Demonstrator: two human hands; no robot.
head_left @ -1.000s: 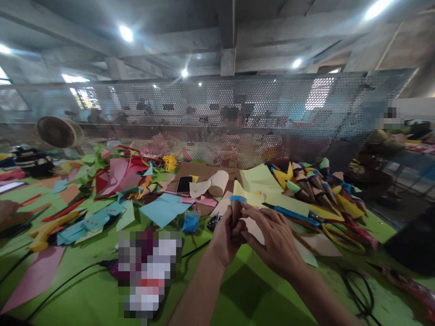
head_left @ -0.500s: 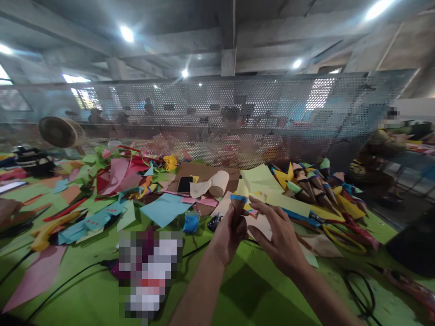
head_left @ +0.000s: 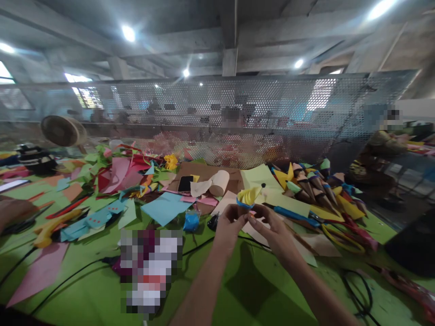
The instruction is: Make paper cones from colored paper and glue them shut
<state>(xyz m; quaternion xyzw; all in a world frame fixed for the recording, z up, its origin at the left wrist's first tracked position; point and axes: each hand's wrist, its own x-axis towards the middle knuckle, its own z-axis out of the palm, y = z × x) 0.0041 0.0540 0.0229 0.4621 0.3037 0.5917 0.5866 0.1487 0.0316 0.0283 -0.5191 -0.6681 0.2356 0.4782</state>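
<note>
A small paper cone (head_left: 246, 199) with a blue band and pleated yellow paper on top stands upright between my hands, above the green table. My left hand (head_left: 232, 222) is closed around its left side. From the right, my right hand (head_left: 269, 222) grips it too, with both thumbs meeting low on its front. Most of the cone's lower part is hidden behind my fingers. Just left of my left hand lie a small black bundle (head_left: 213, 222) and a blue lump in clear wrap (head_left: 191, 221). A roll of pale paper (head_left: 220, 183) lies behind them.
Finished-looking brown cones (head_left: 314, 184) are piled at the right, near yellow-handled scissors (head_left: 343, 239). A yellow glue gun (head_left: 50, 230) and a heap of coloured paper (head_left: 117, 174) are at the left. Another person's hand (head_left: 15, 213) shows at the left edge. Black cables cross the table.
My right hand has come in from the side and closed on the cone. My left hand has turned, and the cone's yellow top now shows more fully.
</note>
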